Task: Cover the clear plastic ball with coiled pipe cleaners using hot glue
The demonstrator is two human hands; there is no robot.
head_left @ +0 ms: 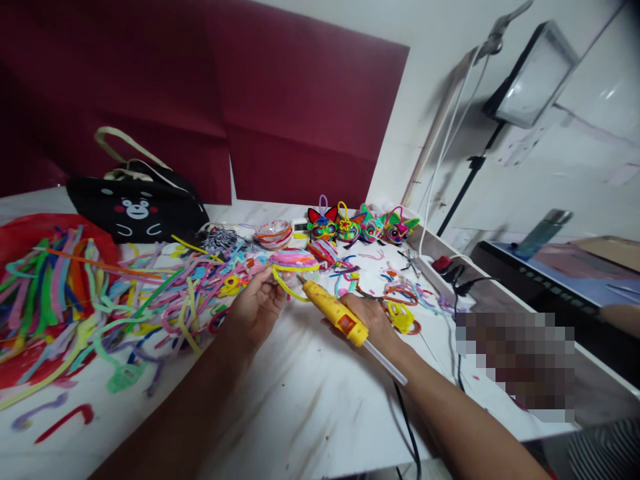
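Observation:
My left hand pinches a small craft piece made of pink and yellow pipe cleaners, with a yellow strand curling below it. My right hand grips a yellow hot glue gun, its nozzle pointing up-left at the craft piece. A clear glue stick juts from the gun's back over my wrist. Both hands hover above the white table.
A big heap of coloured pipe cleaners covers the table's left, partly on a red sheet. A black bear bag sits behind it. Several finished cat-face figures line the back. A power strip and cords lie right.

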